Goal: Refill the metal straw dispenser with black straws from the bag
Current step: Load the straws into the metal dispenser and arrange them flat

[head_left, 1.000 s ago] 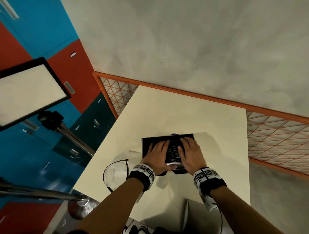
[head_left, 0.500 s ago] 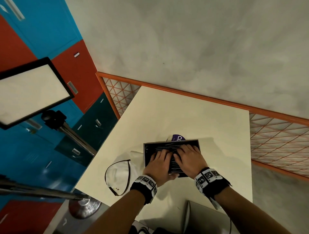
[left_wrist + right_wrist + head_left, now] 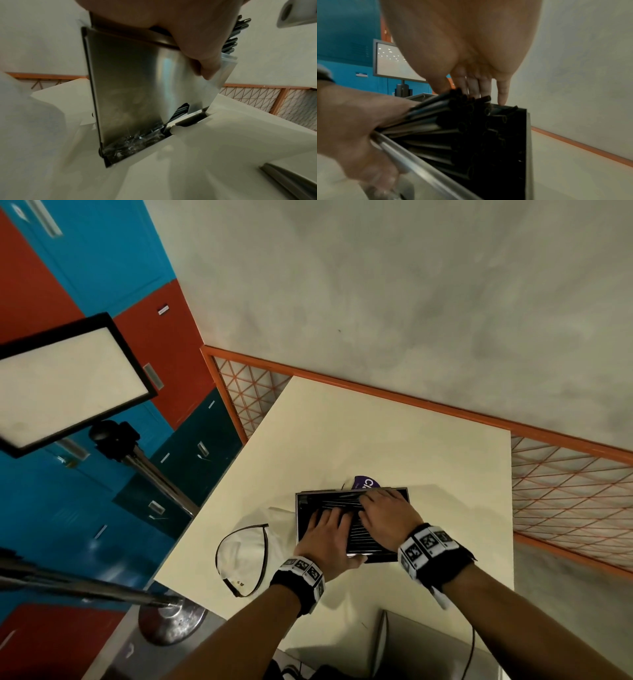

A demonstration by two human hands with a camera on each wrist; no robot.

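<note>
The metal straw dispenser [image 3: 303, 508] stands open-topped on the cream table [image 3: 376, 433], packed with black straws [image 3: 363, 537]. My left hand [image 3: 325, 537] lays its fingers on the straws while its thumb [image 3: 197, 40] presses the steel front wall [image 3: 128, 88], pinching that wall. My right hand [image 3: 385, 515] rests flat on the straws near the far rim, fingers [image 3: 485, 86] straight. The straw ends [image 3: 462, 135] bunch unevenly above the rim in the right wrist view. A purple-labelled packet [image 3: 366, 482] pokes out behind the dispenser.
A white bag-like item with black trim [image 3: 239, 549] lies left of the dispenser. A grey metal panel [image 3: 387, 642] stands at the table's near edge. A light panel on a stand [image 3: 68, 385] is off to the left, and an orange mesh rail [image 3: 565, 494] borders the far side.
My right hand has slid across the straws toward the far rim, and the left has shifted a little left. The purple-labelled packet behind the dispenser has come into view.
</note>
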